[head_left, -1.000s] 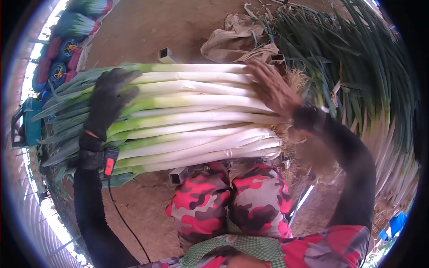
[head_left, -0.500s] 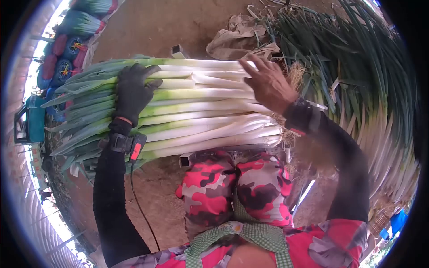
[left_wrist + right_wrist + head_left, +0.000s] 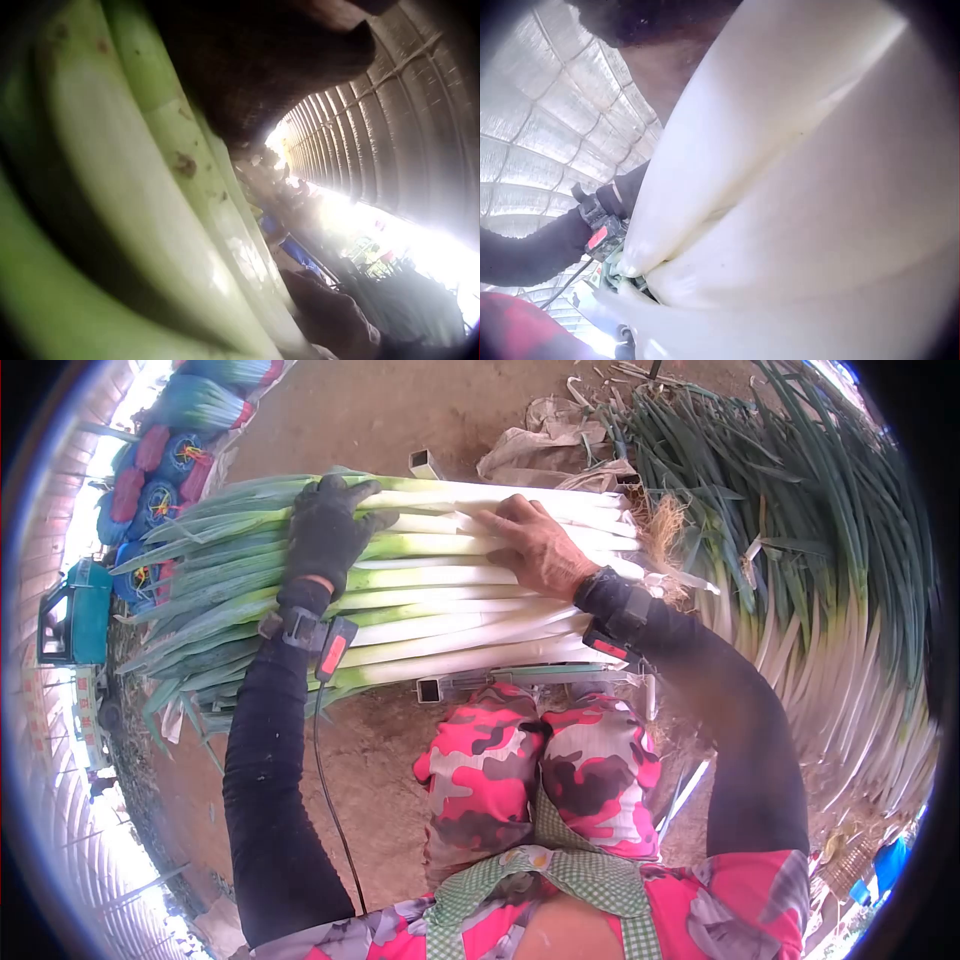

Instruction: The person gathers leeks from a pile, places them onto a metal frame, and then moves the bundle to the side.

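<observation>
A wide layer of long green onions [image 3: 440, 605] lies across a metal-framed stand before the knees, white ends to the right. My left hand [image 3: 326, 532], in a dark glove, grips the far stalks where green turns white, thumb apart from the fingers. Farther right, my bare right hand [image 3: 540, 547] bends its fingers over the white shafts and holds them. Pale green stalks [image 3: 127, 165] fill much of the left wrist view, under the dark glove. Close white shafts [image 3: 780, 165] fill the right wrist view and hide the right fingertips.
A large heap of green onions [image 3: 790, 540] lies at the right. Beige sacking [image 3: 545, 440] sits behind the stand. Tied bundles [image 3: 200, 405] and blue and red twine rolls [image 3: 160, 505] line the far left, near a teal machine [image 3: 85, 610]. Square tube ends [image 3: 430, 690] stick out in front.
My right hand has moved left along the white shafts, and its spread fingers have bent over them. My left hand has shifted right and away from the body. The view has shifted slightly.
</observation>
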